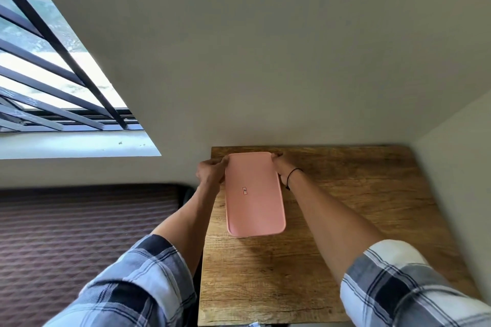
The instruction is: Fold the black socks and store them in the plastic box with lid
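Pink plastic box, lid on, lies lengthwise on the wooden table; socks not visible.

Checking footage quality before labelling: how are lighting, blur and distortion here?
Head view: daylight from the barred window lights the scene evenly, overexposed at the panes; the pink lid and wooden table are sharp; the plaid sleeves blur slightly; wide-angle distortion tilts walls and edges.

Lid: pink lid covers the box on the wooden tabletop.
Hands: left hand and right hand grasp its far corners.
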